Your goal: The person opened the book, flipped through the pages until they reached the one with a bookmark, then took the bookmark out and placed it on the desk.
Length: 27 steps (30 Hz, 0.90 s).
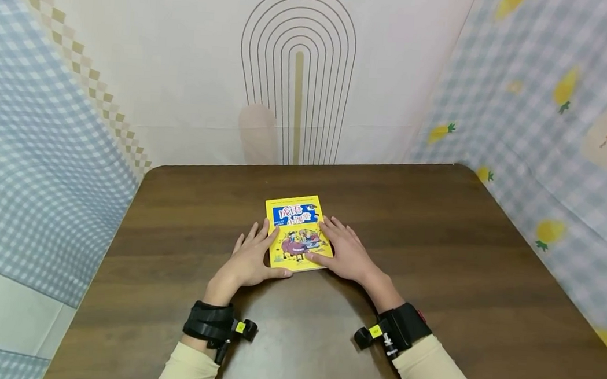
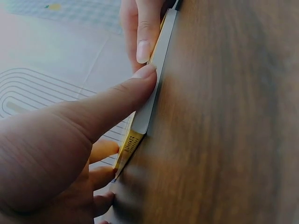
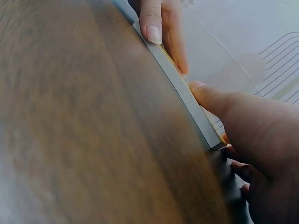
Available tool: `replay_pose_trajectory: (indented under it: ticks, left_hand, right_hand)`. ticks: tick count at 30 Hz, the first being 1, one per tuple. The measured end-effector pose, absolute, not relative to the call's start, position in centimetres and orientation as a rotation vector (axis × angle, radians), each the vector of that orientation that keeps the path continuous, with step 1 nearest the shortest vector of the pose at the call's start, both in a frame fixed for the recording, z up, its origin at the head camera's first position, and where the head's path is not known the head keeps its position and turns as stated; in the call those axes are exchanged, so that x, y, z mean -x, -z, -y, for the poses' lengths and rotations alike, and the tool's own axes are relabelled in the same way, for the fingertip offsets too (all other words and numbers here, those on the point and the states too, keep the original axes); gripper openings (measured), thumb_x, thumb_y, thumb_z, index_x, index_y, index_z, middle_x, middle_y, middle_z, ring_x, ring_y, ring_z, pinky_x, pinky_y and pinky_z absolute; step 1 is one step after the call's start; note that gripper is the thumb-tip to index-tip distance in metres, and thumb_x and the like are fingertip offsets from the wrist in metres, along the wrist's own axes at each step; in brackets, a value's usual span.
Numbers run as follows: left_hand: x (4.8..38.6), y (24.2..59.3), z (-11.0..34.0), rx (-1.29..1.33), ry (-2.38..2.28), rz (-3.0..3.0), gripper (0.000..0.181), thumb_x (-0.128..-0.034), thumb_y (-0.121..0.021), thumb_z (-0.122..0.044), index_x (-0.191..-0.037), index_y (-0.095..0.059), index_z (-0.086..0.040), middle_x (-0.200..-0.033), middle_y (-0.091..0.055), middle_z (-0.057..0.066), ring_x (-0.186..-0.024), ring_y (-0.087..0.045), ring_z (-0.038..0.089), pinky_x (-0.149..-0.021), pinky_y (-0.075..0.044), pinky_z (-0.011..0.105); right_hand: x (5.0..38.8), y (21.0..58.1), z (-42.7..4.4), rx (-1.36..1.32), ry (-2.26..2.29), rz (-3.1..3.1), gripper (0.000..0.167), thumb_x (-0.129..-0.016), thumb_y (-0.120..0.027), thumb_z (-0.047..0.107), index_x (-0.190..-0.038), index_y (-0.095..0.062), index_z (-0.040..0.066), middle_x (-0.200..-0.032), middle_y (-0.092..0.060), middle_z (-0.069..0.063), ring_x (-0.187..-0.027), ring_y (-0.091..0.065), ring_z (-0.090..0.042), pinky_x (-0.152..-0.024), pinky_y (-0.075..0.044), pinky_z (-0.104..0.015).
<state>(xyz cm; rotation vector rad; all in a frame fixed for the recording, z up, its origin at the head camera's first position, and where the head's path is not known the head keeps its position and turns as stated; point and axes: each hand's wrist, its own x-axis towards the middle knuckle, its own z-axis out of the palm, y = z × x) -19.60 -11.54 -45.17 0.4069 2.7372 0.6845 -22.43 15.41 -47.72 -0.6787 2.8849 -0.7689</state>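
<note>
A yellow book (image 1: 301,234) with a blue title panel and a cartoon drawing lies flat on the brown table, its cover facing up. My left hand (image 1: 249,258) rests along the book's left edge, its thumb against the bottom edge and its index finger reaching onto the cover. On the other side my right hand (image 1: 349,253) touches the right edge, the thumb lying on the lower cover. The left wrist view shows the yellow spine (image 2: 128,149) beside the left fingers. Pale page edges (image 3: 180,88) face the camera in the right wrist view.
The brown wooden table (image 1: 192,223) has rounded far corners. Behind it hangs a white cloth (image 1: 186,60) with an arch pattern. Blue checked cloths hang at the left (image 1: 40,138) and right (image 1: 520,139). Black camera straps circle both wrists.
</note>
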Motion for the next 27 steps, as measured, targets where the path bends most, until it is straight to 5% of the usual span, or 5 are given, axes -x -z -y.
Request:
replay_pose_trajectory:
  ticks: [27]
  left_hand:
    - [19.32,45.88,11.73,-0.421,-0.672,-2.744,0.112,-0.0884,-0.076,-0.067,-0.17,-0.02,-0.015,-0.176,0.0,0.012,-0.162,0.005,0.038,-0.126,-0.001,0.063]
  right_hand:
    - [22.26,48.12,-15.32,0.643,0.81,-2.86,0.093,-0.096,-0.068,0.062,-0.164,-0.038,0.007,-0.173,-0.027,-0.01,-0.162,-0.015,-0.029,-0.128,-0.011,-0.058]
